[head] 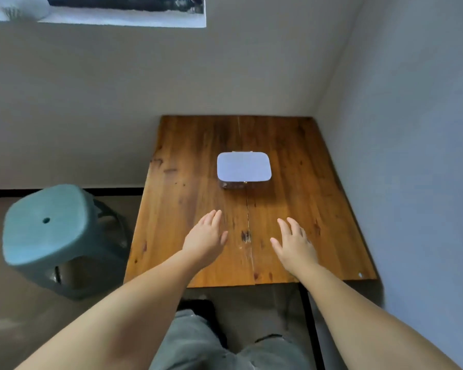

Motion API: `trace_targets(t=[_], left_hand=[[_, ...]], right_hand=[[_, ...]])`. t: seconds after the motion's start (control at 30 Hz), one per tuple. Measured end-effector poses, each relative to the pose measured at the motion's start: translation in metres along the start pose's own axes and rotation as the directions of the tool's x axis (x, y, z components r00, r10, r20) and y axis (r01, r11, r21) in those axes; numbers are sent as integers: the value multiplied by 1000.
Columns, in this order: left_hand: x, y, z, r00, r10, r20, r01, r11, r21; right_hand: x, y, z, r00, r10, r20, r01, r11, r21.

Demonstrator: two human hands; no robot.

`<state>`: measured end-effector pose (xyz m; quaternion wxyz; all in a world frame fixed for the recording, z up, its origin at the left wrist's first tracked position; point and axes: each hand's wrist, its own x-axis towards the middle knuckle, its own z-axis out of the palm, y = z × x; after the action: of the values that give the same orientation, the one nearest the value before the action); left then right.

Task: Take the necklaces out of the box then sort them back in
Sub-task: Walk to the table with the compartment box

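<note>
Wooden bench in a grey-walled corner, closed pale-lidded jewellery box at its middle, left hand and right hand spread flat, empty, near the front edge, teal stool alongside.

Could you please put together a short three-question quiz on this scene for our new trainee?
1. True or false: the box on the table has its lid shut.
2. Which is nearer the stool: the left hand or the right hand?
3. Multiple choice: where do the hands stand relative to the box? A) gripping its sides B) on the lid C) open, short of it, touching nothing of it.

Key:
1. True; no necklaces show.
2. The left hand.
3. C.
</note>
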<state>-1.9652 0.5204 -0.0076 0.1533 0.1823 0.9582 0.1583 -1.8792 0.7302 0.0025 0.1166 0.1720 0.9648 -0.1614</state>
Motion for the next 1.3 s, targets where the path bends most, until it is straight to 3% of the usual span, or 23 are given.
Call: trace_targets(t=[0.13, 0.23, 0.37, 0.47, 0.63, 0.83, 1.03, 1.13, 1.2, 1.3], left_hand=[[77, -11, -26, 991, -122, 52, 127, 987, -98], [118, -10, -26, 982, -139, 126, 154, 981, -117], [158, -5, -20, 946, -270, 181, 315, 899, -304], [183, -2, -17, 927, -315, 203, 374, 762, -529], [200, -5, -9, 885, -380, 267, 422, 416, -806], [202, -12, 3, 847, -425, 319, 456, 274, -847], [206, -13, -1, 842, -444, 306, 450, 266, -852], [213, -16, -3, 860, -450, 242, 443, 419, -793], [219, -18, -1, 871, -450, 197, 432, 513, -742], [225, -20, 4, 866, -470, 172, 429, 520, -739]], right_hand=[[74, -31, -11, 999, -38, 12, 38, 999, 40], [127, -42, -13, 994, -108, 13, 108, 994, 11], [189, -48, -10, 969, -243, 40, 246, 966, -86], [224, -46, -1, 933, -345, 106, 359, 917, -173], [242, -34, 17, 888, -446, 110, 458, 843, -282], [244, -38, 14, 853, -514, -95, 484, 845, -226], [243, -51, -28, 742, -639, -203, 618, 769, -161], [264, -60, -67, 705, -630, -326, 655, 754, -41], [288, -63, -91, 749, -557, -358, 593, 805, -10], [332, -56, -106, 834, -359, -419, 426, 902, 77]])
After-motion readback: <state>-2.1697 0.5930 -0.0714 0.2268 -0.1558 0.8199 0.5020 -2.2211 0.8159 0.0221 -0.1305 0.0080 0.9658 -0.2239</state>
